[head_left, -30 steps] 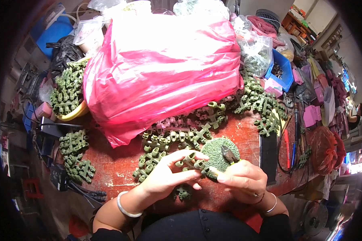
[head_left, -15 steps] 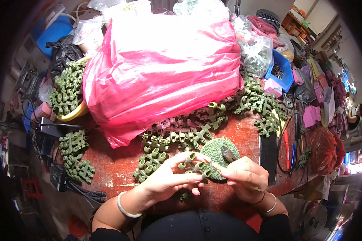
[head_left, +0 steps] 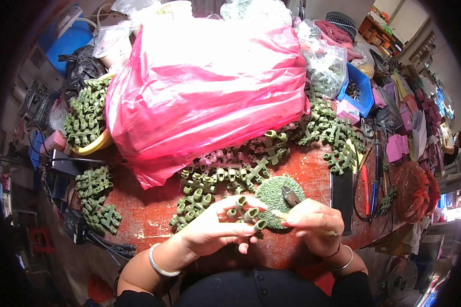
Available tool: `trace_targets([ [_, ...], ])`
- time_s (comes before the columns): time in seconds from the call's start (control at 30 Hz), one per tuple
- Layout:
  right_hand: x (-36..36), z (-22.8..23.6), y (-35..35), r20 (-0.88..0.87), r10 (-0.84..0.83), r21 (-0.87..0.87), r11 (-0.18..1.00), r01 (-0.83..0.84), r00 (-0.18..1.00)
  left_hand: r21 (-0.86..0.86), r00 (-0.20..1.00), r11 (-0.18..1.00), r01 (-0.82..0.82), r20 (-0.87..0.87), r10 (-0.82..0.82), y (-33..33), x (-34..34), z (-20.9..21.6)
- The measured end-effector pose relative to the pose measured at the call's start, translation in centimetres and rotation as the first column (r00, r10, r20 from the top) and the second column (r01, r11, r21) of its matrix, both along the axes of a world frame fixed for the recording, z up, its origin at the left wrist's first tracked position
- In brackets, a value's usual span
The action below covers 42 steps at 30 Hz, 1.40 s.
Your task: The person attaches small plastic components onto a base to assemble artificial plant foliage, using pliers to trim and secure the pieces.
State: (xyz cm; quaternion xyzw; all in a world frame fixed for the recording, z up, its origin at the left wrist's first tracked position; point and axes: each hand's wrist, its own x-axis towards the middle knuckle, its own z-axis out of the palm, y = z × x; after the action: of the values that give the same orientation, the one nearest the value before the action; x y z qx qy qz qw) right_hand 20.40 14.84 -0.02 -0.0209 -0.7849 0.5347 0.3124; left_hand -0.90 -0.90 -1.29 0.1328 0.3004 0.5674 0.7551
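Between the thumb and fingers of my left hand point(head_left: 215, 225) is a green branched piece with small open cups point(head_left: 250, 214), its cups facing up and right. My right hand point(head_left: 316, 225) is closed in a pinch around a thin pale stick-like tool point(head_left: 278, 214); its tip points at the nearest cup, with a small gap between them. The tool's far end shows below my right palm, and the rest is hidden by my fingers. Behind both hands lies a round green textured pad point(head_left: 272, 192), with dark-jawed nippers point(head_left: 290, 196) resting on it, partly covered by my right hand.
More green cupped pieces point(head_left: 192, 204) lie beyond my left hand, and others point(head_left: 95, 187) at the left. A large pink plastic-covered bundle point(head_left: 210, 102) fills the back. Right of the pad are a black strip point(head_left: 341, 199), a red pen-like tool point(head_left: 365, 189) and cables.
The green piece has tilted slightly in my left fingers, its cups shifting a little. My right hand has drawn slightly away, and the tool's tip has moved off the nearest cup.
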Motion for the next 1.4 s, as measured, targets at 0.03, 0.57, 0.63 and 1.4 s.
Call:
trace_targets([
  [0.03, 0.0, -0.1, 0.0, 0.025, -0.040, -0.006, 0.999, 0.040, 0.999, -0.017, 1.000, 1.000, -0.002, -0.011, 0.002, 0.0, 0.1, 0.4],
  [0.57, -0.4, 0.7, -0.1, -0.039, -0.013, 0.223, 0.975, 0.021, 0.999, 0.028, 0.967, 0.985, -0.168, -0.189, 0.171, 0.4, 0.8, -0.1],
  [0.63, -0.4, 0.8, 0.0, 0.043, 0.074, 0.056, 0.995, -0.076, 0.996, 0.011, 0.959, 0.978, -0.206, -0.199, 0.204, 0.4, 0.9, 0.1],
  [1.4, -0.4, 0.9, -0.4, 0.122, -0.304, 0.073, 0.952, 0.297, 0.945, 0.076, 0.877, 0.993, -0.096, -0.465, 0.120, 0.0, 1.8, -0.3],
])
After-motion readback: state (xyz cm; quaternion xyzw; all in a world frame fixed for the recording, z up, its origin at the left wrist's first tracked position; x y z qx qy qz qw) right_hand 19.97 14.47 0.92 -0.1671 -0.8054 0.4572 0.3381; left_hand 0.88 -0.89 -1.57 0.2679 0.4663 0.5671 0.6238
